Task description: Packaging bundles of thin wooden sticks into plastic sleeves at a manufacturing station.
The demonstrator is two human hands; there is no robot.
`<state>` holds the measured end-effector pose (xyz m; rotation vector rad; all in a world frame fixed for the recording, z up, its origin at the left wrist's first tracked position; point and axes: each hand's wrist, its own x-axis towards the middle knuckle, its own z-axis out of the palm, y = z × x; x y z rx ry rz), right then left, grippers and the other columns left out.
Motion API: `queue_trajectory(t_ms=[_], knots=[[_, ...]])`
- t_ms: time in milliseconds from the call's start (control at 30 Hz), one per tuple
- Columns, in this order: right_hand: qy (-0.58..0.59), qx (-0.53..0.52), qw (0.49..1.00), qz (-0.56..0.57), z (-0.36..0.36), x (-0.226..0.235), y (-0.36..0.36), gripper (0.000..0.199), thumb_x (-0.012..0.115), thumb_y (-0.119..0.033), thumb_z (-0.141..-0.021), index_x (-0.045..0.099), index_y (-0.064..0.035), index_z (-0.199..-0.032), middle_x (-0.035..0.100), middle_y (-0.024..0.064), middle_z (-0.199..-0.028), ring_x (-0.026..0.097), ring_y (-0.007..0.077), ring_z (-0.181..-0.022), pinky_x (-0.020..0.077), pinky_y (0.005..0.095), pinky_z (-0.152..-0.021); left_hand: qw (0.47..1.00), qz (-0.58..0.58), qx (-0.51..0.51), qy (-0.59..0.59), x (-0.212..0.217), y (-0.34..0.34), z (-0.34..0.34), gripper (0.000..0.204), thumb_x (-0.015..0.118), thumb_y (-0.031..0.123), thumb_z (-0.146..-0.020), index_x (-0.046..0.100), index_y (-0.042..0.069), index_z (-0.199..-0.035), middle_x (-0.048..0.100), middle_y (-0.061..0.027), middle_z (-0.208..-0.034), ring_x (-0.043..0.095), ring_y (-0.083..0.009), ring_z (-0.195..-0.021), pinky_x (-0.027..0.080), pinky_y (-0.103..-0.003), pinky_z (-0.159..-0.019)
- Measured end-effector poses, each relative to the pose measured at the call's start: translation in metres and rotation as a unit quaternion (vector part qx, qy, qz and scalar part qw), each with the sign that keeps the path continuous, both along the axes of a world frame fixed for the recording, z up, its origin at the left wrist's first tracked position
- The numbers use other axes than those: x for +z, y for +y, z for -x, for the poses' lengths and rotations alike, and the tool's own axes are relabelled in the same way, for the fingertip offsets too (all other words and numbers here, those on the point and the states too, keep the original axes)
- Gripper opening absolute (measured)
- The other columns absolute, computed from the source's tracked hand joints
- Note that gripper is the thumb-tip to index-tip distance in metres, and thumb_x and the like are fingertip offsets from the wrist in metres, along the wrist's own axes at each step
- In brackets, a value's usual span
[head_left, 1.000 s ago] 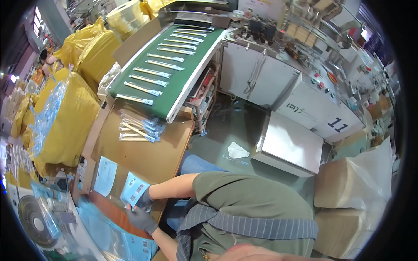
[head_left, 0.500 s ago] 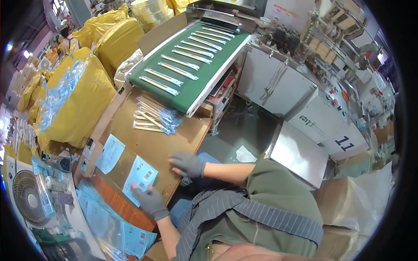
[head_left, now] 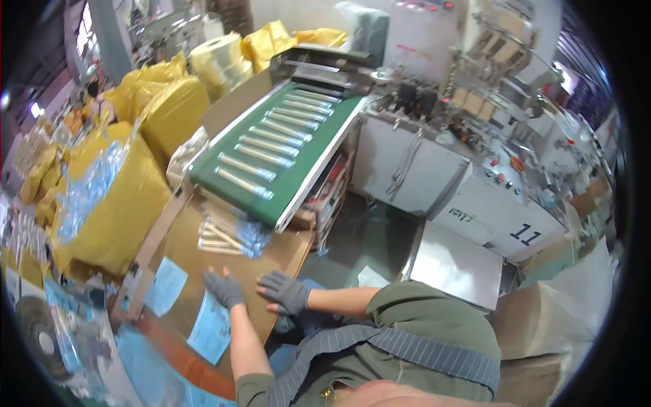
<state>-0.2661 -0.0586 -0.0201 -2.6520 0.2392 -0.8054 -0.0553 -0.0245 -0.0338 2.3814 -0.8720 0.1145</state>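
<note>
Far left I see a fan [head_left: 37, 332] low by the floor, then yellow bags [head_left: 129, 183] stacked w/ a clear plastic bag of packets [head_left: 85, 193] leaning on them. Next is the cardboard worktop [head_left: 196, 271], brown, flat, w/ 2 light-blue paper sheets: 1 sheet [head_left: 165, 286] near its left edge, another blue sheet [head_left: 211, 327] closer to me, just left of my forearm.

My left hand [head_left: 222, 288], grey-gloved, lies palm-down on the cardboard, fingers spread apart and stretched fwd, clamped on nothing. The pile of clear wrapped packets [head_left: 227, 234] sits just beyond its fingertips, near but not touching, at the foot of the belt.

My right hand [head_left: 285, 292], same grey glove, rests just beside the left, near the worktop's right edge; fingers loosely apart, pointing left, gripping nothing.

Above, the green conveyor belt [head_left: 285, 152] slopes down toward the pile, carrying approx 9 wrapped packets in a row. Right of it, white machine cabinets [head_left: 434, 183] w/ buttons, a steel box [head_left: 454, 264] on the grey-green floor [head_left: 359, 244], then cardboard cartons [head_left: 542, 325] at far right.
</note>
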Motion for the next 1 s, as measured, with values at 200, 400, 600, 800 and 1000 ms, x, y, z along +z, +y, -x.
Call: queue_trajectory(t_ms=[200, 400, 600, 800, 1000], knots=[[-0.008, -0.003, 1.000, 0.024, 0.000, -0.002, 0.002, 0.057, 0.054, -0.038, -0.083, 0.048, 0.0023, -0.123, 0.043, 0.0241, -0.134, 0.040, 0.0381, -0.125, 0.0289, 0.0492, -0.105, 0.994, -0.060, 0.087, -0.035, 0.010, 0.033, -0.028, 0.060, 0.052, 0.039, -0.090, 0.045, -0.005, -0.130, 0.041, -0.0230, -0.138, 0.035, -0.0355, -0.131, 0.028, -0.043, -0.109], [-0.011, -0.007, 1.000, 0.024, 0.000, 0.002, 0.002, 0.056, 0.054, -0.037, -0.083, 0.048, 0.0027, -0.123, 0.042, 0.0242, -0.134, 0.040, 0.0383, -0.124, 0.0289, 0.0487, -0.105, 0.992, -0.060, 0.089, -0.066, 0.017, 0.040, -0.030, 0.059, 0.051, 0.039, -0.090, 0.044, -0.005, -0.129, 0.041, -0.0241, -0.136, 0.036, -0.0365, -0.129, 0.030, -0.043, -0.107], [-0.004, -0.009, 1.000, 0.026, 0.000, 0.005, 0.001, 0.056, 0.054, -0.036, -0.083, 0.047, 0.0027, -0.123, 0.043, 0.0243, -0.133, 0.040, 0.0382, -0.124, 0.0283, 0.0497, -0.105, 0.992, -0.075, 0.092, -0.043, 0.017, 0.037, -0.029, 0.060, 0.049, 0.041, -0.092, 0.044, -0.005, -0.130, 0.040, -0.0242, -0.138, 0.034, -0.0360, -0.131, 0.029, -0.042, -0.108], [0.004, -0.007, 1.000, 0.027, 0.000, 0.013, 0.005, 0.055, 0.054, -0.036, -0.083, 0.048, 0.0019, -0.122, 0.043, 0.0237, -0.133, 0.040, 0.0378, -0.124, 0.0284, 0.0500, -0.105, 0.990, -0.068, 0.105, -0.062, 0.006, 0.039, -0.033, 0.060, 0.048, 0.043, -0.092, 0.046, -0.004, -0.129, 0.042, -0.0227, -0.136, 0.035, -0.0343, -0.130, 0.029, -0.040, -0.108], [0.007, -0.013, 1.000, 0.021, -0.005, 0.013, 0.005, 0.055, 0.053, -0.036, -0.083, 0.048, 0.0017, -0.123, 0.044, 0.0240, -0.133, 0.041, 0.0381, -0.124, 0.0289, 0.0510, -0.104, 0.989, -0.090, 0.099, -0.065, 0.013, 0.038, -0.035, 0.060, 0.048, 0.042, -0.092, 0.045, -0.005, -0.129, 0.042, -0.0233, -0.136, 0.035, -0.0342, -0.131, 0.028, -0.040, -0.108]])
